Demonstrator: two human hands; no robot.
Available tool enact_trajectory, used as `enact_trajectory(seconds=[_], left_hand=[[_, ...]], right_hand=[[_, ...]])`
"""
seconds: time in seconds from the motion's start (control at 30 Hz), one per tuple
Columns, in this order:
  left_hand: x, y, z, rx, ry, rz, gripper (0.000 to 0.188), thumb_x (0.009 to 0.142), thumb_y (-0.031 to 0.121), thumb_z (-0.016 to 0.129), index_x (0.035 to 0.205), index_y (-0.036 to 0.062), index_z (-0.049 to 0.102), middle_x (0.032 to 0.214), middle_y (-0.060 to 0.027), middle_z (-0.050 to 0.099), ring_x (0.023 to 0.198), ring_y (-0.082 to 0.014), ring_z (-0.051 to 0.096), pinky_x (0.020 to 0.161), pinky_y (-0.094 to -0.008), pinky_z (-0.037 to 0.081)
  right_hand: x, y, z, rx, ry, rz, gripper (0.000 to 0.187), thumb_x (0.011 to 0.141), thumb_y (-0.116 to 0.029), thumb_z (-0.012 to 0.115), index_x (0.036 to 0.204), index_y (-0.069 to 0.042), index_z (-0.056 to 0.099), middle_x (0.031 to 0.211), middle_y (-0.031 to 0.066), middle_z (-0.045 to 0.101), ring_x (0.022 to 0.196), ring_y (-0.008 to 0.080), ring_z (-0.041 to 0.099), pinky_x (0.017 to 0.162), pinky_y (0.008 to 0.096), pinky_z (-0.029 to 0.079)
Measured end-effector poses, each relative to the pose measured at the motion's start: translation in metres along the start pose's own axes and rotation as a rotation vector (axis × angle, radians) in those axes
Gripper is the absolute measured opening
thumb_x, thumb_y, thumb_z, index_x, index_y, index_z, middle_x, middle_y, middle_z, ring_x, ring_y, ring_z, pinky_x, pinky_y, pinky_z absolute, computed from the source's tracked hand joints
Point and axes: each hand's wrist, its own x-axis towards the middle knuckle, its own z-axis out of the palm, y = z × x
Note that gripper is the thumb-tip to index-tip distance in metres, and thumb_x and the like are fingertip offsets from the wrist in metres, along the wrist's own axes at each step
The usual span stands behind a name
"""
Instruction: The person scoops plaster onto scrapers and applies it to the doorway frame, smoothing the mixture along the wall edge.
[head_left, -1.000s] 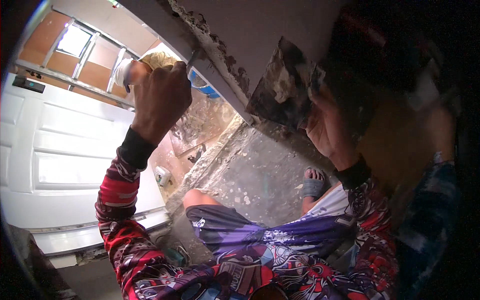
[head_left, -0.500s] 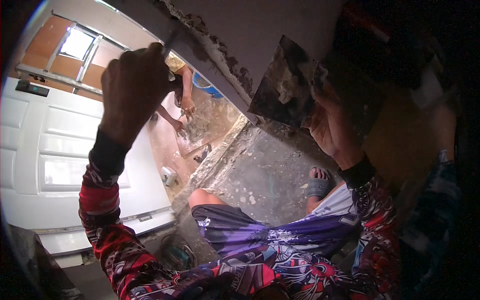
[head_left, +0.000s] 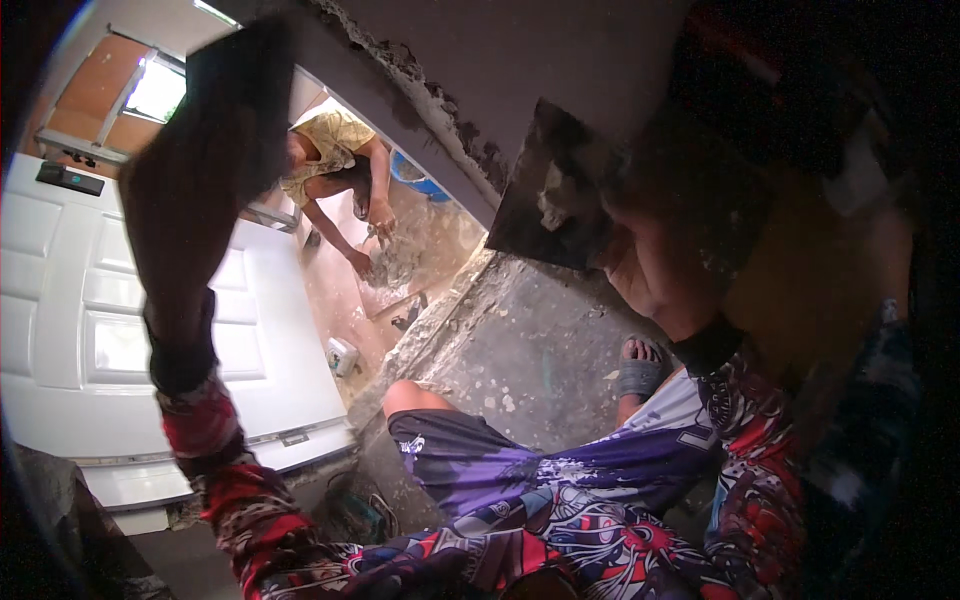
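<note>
Raised at the upper left, my left hand [head_left: 185, 200] is dark and blurred. Its fingers are closed round what appears to be a putty knife [head_left: 243, 85] with a broad, dark blade; the handle is hidden. My right hand [head_left: 650, 265] grips the near right side of a thin, dark square plate [head_left: 525, 215], with the fingers partly lost in shadow. A lump of greyish putty [head_left: 553, 197] sits on this plate. The plate is just below the pale wall edge [head_left: 430, 130], whose rough, chipped plaster runs diagonally.
A co-worker [head_left: 340, 150] crouches beyond the opening, both hands low over a wet grey patch on the floor. Near them are a blue bucket [head_left: 420, 178] and a white container [head_left: 342, 356]. A white panelled door [head_left: 130, 290] lies at left. Another person's arm [head_left: 890, 255] shows dimly at right.
My left hand has swung left, away from the wall edge, and the broad blade now shows face-on. My right hand and the plate have shifted slightly left. The co-worker is less hidden.
</note>
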Motion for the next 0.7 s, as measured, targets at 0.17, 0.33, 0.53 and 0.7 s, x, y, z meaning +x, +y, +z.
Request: enact_trajectory(seconds=[0.17, 0.33, 0.53, 0.7], left_hand=[[-0.041, 0.083, 0.063, -1.709, 0.130, -1.021, 0.029, 0.095, 0.017, 0.064, 0.120, 0.0020, 0.062, 0.105, -0.0019, 0.066, 0.093, -0.0099, 0.062, 0.084, -0.0250, 0.050], [-0.065, 0.130, 0.127, -2.265, 0.028, -1.162, 0.040, 0.096, 0.026, 0.059, 0.128, 0.0016, 0.058, 0.112, -0.0041, 0.064, 0.099, -0.0145, 0.062, 0.086, -0.0285, 0.049], [-0.062, 0.188, 0.171, -2.880, 0.027, -0.944, 0.040, 0.098, 0.030, 0.058, 0.126, 0.0015, 0.058, 0.113, -0.0100, 0.067, 0.096, -0.0198, 0.067, 0.084, -0.0321, 0.056], [-0.094, 0.199, 0.197, -2.486, 0.004, -1.328, 0.032, 0.099, 0.025, 0.058, 0.120, 0.0015, 0.060, 0.104, -0.0073, 0.069, 0.086, -0.0162, 0.068, 0.076, -0.0287, 0.056]], right_hand=[[-0.010, 0.004, -0.008, -0.034, -0.068, 0.151, 0.038, 0.095, -0.019, 0.060, 0.130, -0.008, 0.051, 0.120, 0.0091, 0.064, 0.096, 0.0229, 0.069, 0.075, 0.0358, 0.060], [-0.009, 0.019, 0.005, 0.097, -0.224, 0.299, 0.027, 0.095, -0.017, 0.061, 0.121, -0.010, 0.059, 0.107, 0.0052, 0.069, 0.088, 0.0185, 0.069, 0.068, 0.0329, 0.059], [-0.008, 0.036, -0.012, 0.051, -0.160, 0.246, 0.044, 0.096, -0.018, 0.060, 0.137, -0.010, 0.045, 0.117, 0.0122, 0.064, 0.090, 0.0221, 0.070, 0.068, 0.0360, 0.063], [-0.007, 0.039, -0.026, -0.044, -0.084, 0.207, 0.045, 0.094, -0.021, 0.063, 0.135, -0.010, 0.046, 0.115, 0.0102, 0.064, 0.089, 0.0187, 0.070, 0.063, 0.0331, 0.062]])
